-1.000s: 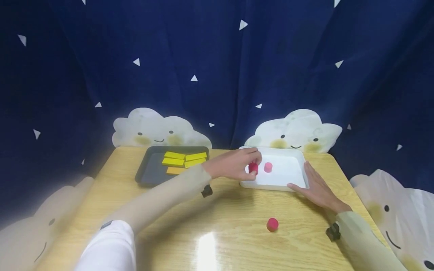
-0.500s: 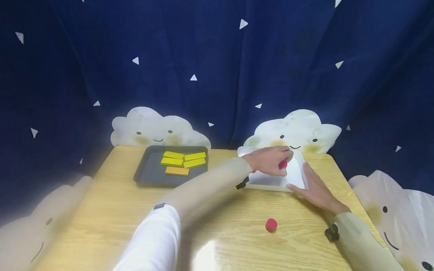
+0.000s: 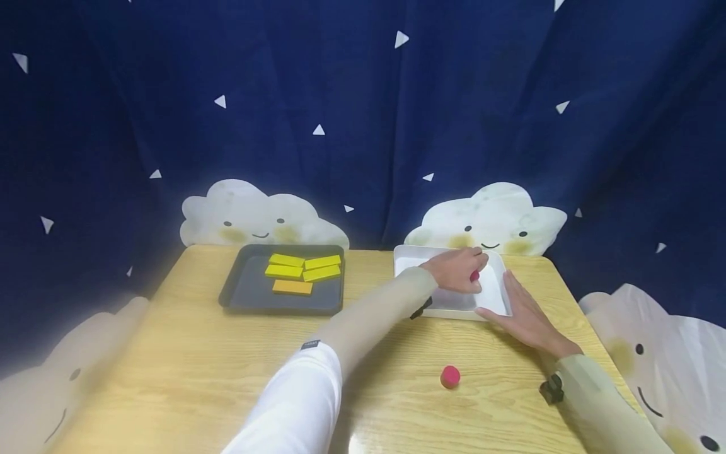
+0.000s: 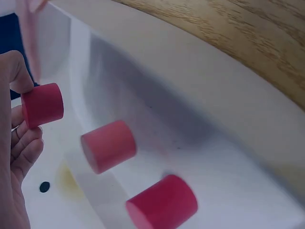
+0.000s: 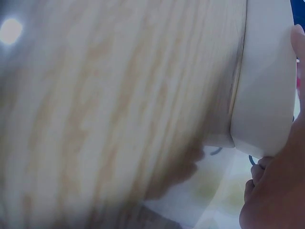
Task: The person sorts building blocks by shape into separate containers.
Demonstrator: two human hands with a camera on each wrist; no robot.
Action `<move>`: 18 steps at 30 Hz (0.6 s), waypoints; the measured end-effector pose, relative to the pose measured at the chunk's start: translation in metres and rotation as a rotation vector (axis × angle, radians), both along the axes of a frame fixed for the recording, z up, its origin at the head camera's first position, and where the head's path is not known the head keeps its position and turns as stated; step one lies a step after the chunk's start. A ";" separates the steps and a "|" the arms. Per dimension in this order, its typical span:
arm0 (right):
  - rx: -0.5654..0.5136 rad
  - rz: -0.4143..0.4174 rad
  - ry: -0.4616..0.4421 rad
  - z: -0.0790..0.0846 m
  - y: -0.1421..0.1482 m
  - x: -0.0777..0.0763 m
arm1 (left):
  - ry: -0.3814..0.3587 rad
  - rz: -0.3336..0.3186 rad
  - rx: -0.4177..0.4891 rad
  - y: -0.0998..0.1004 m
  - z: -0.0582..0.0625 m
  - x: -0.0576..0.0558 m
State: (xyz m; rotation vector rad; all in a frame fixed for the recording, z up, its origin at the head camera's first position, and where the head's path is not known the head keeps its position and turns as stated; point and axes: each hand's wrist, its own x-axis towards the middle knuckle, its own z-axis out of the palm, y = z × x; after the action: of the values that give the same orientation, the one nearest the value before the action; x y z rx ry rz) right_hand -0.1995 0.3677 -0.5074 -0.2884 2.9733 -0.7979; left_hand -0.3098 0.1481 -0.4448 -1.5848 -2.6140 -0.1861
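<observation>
In the head view my left hand (image 3: 458, 270) is over the white tray (image 3: 459, 314). Thumb and fingers pinch a small red cylinder (image 4: 45, 102), seen well in the left wrist view. Below it in the tray lie a pink cylinder (image 4: 108, 145) and another red cylinder (image 4: 164, 205); the left hand and forearm hide both from the head camera. My right hand (image 3: 527, 318) rests against the tray's right front corner, thumb at the front rim and fingers straight along the right side. The right wrist view shows this hand beside the tray's outer wall (image 5: 262, 71).
One more red cylinder (image 3: 450, 377) sits on the wooden table nearer to me. To the left stands a dark grey tray (image 3: 244, 293) with several yellow blocks (image 3: 283, 271) and an orange block (image 3: 292, 287). A dark blue curtain (image 3: 317, 63) hangs behind the table.
My left hand has moved from the white tray's left end toward its right part, a red cylinder in its fingers. The right hand keeps its place at the tray's corner.
</observation>
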 end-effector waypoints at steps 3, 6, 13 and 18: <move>0.003 0.000 -0.004 0.000 -0.001 0.000 | 0.014 0.008 -0.017 0.000 -0.006 -0.003; 0.007 0.001 -0.002 -0.001 -0.001 0.000 | 0.016 0.027 -0.042 0.001 -0.014 -0.005; 0.012 -0.001 0.006 -0.001 0.000 0.000 | -0.020 0.057 -0.094 0.007 -0.025 -0.009; 0.020 -0.002 -0.003 -0.001 0.000 -0.001 | -0.021 0.069 -0.137 0.011 -0.026 -0.008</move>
State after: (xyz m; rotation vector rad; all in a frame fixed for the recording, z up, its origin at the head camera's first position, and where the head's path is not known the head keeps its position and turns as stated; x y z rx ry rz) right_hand -0.2003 0.3673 -0.5087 -0.2833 2.9778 -0.7677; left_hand -0.3180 0.1595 -0.4710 -1.5364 -2.7470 -0.0203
